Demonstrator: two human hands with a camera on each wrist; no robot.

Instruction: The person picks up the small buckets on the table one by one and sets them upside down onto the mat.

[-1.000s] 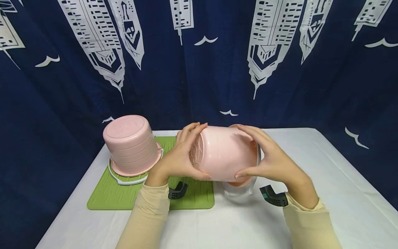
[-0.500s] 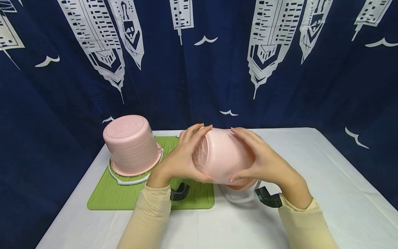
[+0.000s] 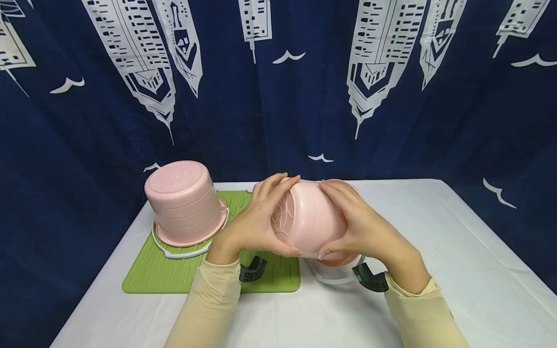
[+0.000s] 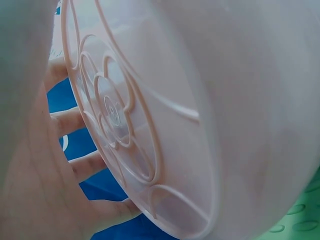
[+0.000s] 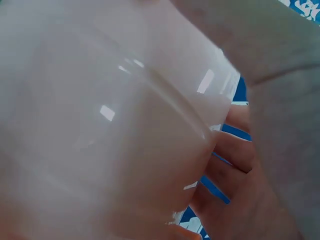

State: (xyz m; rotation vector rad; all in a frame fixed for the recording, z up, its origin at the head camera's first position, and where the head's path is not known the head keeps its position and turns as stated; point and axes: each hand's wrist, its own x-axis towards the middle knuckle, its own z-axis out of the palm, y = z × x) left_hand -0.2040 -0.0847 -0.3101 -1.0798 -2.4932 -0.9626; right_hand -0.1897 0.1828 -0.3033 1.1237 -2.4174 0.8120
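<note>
A pink bucket [image 3: 311,217] is held tilted on its side. Its base, with a raised flower pattern [image 4: 112,110], faces left, and its mouth is turned away to the right. My left hand [image 3: 256,222] grips the base end, thumb below and fingers above. Around the side wall, nearer the mouth, my right hand [image 3: 365,227] holds on. Below the bucket shows a whitish curved band [image 3: 332,279], partly hidden; whether it is the handle or something apart I cannot tell. The right wrist view is filled mostly by the bucket's glossy wall [image 5: 110,130].
A second pink bucket [image 3: 184,205] stands upside down on a green ridged mat [image 3: 152,275] at the left, its white handle [image 3: 174,254] lying around the rim. A white cloth [image 3: 313,319] covers the table. Behind hangs a dark blue curtain [image 3: 278,121] with white prints.
The held bucket has turned, its base swinging slightly toward me. My right hand has slid left along its wall, closer to my left hand. The bucket on the mat has stayed put.
</note>
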